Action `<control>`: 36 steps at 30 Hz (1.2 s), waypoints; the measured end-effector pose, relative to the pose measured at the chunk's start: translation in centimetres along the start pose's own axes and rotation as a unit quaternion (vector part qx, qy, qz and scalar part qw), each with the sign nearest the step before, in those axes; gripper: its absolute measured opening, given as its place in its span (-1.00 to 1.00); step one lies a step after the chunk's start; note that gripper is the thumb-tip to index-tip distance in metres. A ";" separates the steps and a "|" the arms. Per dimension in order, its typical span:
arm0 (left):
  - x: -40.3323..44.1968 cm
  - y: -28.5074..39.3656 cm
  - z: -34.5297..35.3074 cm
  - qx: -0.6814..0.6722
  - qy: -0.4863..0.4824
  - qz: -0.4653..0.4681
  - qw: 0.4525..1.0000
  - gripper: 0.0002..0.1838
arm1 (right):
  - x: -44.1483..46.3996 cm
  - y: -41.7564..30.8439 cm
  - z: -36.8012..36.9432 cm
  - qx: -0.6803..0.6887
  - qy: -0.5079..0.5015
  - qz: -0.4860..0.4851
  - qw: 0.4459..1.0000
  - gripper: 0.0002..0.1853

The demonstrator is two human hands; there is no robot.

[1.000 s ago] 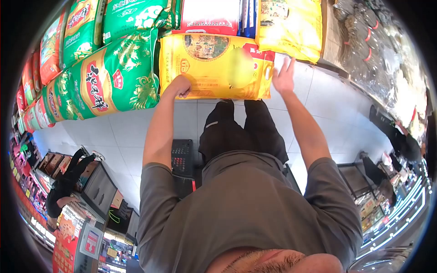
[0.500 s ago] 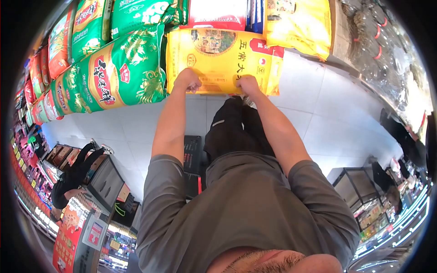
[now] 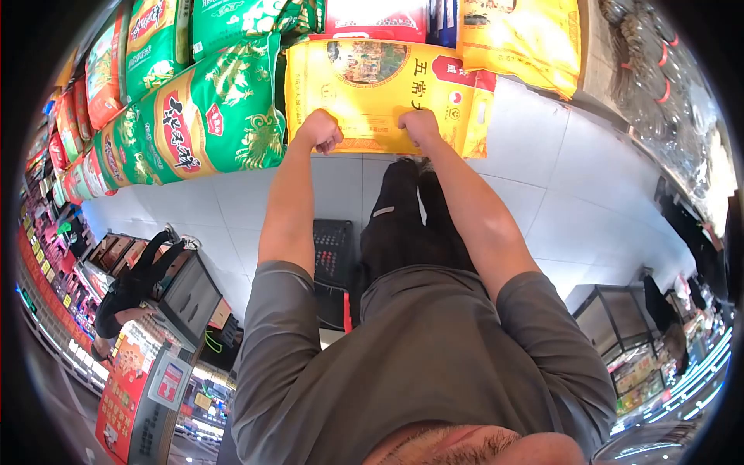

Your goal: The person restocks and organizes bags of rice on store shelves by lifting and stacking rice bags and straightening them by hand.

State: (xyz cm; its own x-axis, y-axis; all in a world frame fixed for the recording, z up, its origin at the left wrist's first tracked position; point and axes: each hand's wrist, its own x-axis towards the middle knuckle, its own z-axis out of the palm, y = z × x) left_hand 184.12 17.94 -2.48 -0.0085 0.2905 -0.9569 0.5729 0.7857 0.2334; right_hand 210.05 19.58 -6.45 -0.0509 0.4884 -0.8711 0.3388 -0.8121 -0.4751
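A plump yellow rice bag, printed with large dark characters and a round picture, lies across in front of me. Both my hands rest on its upper face near the front edge. My left hand is a closed fist on the left part of the bag. Further right, my right hand is also closed, its knuckles against the bag and covering part of the printed characters. No plastic shows pinched between the fingers of either hand.
Green rice bags are stacked at the left. Behind lie a red-and-white bag and another yellow bag. A black step stool stands by my legs. Another person is at the far left beside a grey cabinet.
The whole view has shifted slightly. My right hand sits a little further in over the printed characters. Both fists are still on the yellow rice bag.
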 end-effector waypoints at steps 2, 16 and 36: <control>-0.1 0.0 0.1 -0.006 -0.002 0.004 1.000 -0.90 | -0.2 -0.4 -0.2 0.005 0.003 0.017 1.000 -0.76; 1.2 -1.9 0.0 -0.007 0.035 0.070 0.997 -0.77 | 0.9 1.9 0.9 0.041 0.092 -0.081 0.992 -0.82; 2.8 0.3 0.0 0.103 0.017 0.016 0.994 -0.81 | 1.6 -3.4 0.9 0.035 0.088 0.177 0.980 -0.80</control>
State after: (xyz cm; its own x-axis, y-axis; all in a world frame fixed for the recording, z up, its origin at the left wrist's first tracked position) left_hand 184.32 19.00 -5.07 -0.0137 0.3353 -0.9420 0.7286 0.6486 0.2203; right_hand 207.99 22.81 -6.38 0.2233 0.2147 -0.9508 0.2406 -0.9574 -0.1597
